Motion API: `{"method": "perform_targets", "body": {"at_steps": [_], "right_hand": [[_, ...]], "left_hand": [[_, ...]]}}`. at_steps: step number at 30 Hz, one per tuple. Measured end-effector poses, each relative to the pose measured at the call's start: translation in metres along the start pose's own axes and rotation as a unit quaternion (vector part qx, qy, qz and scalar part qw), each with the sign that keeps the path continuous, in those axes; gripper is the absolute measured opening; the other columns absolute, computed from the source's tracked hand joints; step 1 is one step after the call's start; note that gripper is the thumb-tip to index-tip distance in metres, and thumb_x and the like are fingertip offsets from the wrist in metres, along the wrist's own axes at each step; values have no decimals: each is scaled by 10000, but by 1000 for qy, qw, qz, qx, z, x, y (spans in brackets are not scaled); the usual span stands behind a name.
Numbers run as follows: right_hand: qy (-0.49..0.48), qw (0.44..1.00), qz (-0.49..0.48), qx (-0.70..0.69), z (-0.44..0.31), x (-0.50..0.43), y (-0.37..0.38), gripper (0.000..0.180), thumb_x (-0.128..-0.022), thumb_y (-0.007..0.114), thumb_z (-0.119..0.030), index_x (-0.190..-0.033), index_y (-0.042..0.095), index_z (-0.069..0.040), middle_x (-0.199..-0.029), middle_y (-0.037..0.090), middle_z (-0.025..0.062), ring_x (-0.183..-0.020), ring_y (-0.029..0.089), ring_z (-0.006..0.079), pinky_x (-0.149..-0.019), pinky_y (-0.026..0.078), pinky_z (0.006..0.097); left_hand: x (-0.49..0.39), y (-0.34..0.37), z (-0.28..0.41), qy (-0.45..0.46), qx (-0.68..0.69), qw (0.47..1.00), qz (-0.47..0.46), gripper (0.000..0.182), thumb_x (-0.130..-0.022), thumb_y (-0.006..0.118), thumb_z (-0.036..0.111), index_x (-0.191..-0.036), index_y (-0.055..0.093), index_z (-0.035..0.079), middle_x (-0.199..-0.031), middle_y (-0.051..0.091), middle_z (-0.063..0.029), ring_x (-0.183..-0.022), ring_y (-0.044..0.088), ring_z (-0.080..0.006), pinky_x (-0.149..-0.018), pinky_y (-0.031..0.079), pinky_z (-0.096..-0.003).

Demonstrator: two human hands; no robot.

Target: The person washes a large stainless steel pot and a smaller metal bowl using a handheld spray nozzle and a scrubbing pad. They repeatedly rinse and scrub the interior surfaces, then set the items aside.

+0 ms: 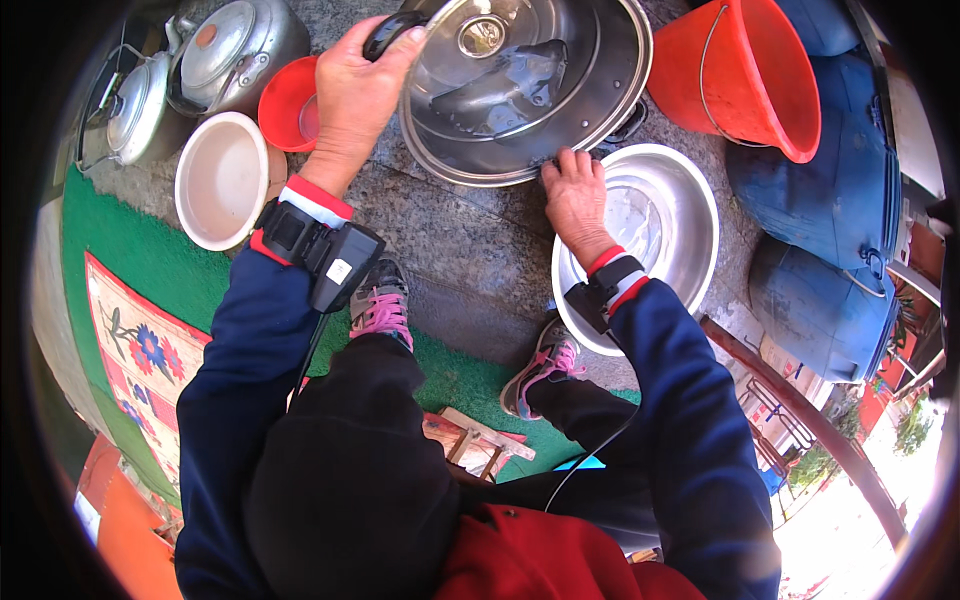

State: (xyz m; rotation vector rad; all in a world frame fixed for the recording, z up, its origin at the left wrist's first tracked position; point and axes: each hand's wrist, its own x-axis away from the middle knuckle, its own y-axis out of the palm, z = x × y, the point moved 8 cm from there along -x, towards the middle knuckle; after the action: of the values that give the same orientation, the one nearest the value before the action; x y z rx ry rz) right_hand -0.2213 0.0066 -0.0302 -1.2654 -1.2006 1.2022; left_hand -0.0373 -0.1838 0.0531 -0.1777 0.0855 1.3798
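Observation:
My left hand (367, 94) grips a black side handle (391, 35) of a large round metal pan (517, 161). Inside the pan, the shiny surface carries dark, broken reflections; whether it holds water I cannot tell. Its other black handle (628, 124) is free at the right. My right hand (577, 199) has its fingers curled at the pan's near right rim, with the fingertips partly hidden. Beneath the right wrist, a wide stainless steel basin (694, 225) stands on the stone paving, beside the pan, with a wet-looking shine inside.
An orange-red bucket (731, 82) lies tilted at the upper right, before blue plastic drums (817, 172). To the left stand metal kettles (225, 49), a small red tub (289, 105) and a cream bowl (221, 180) with cloudy liquid. Green matting (150, 217) lies around my shoes (382, 300).

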Motion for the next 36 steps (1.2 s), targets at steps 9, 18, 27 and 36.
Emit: {"method": "perform_targets", "body": {"at_steps": [9,18,27,36], "right_hand": [[47,969,-5,-243,-55,-21,3,282,-609,629,-49,-867,637,-161,-918,533,45,-923,501,254,-792,405,379],[-10,947,-173,-272,41,-33,-13,219,-792,536,-172,-986,572,-76,-904,585,138,-918,552,328,-825,446,403],[-189,962,-121,-158,-4,-37,-2,192,-745,652,-232,-882,609,-105,-827,541,56,-874,547,252,-780,437,372],[-132,971,-141,-141,-52,-50,-2,158,-668,638,-174,-800,581,-109,-822,538,50,-847,546,248,-729,435,397]], "left_hand": [[-13,-12,-10,-18,-5,1000,-1,287,-782,717,180,-965,645,-29,-823,669,-40,-724,586,-76,-689,486,-236],[-32,-15,-23,-78,-2,997,-24,248,-821,681,150,-992,621,-19,-744,600,9,-607,492,-38,-543,397,-193],[-29,-9,-9,-110,-56,992,-39,143,-843,586,139,-915,605,17,-698,572,0,-568,489,-66,-514,399,-220],[-28,-5,2,-70,-18,997,-16,100,-840,578,97,-879,615,12,-701,577,11,-570,484,-59,-513,400,-222]]}}
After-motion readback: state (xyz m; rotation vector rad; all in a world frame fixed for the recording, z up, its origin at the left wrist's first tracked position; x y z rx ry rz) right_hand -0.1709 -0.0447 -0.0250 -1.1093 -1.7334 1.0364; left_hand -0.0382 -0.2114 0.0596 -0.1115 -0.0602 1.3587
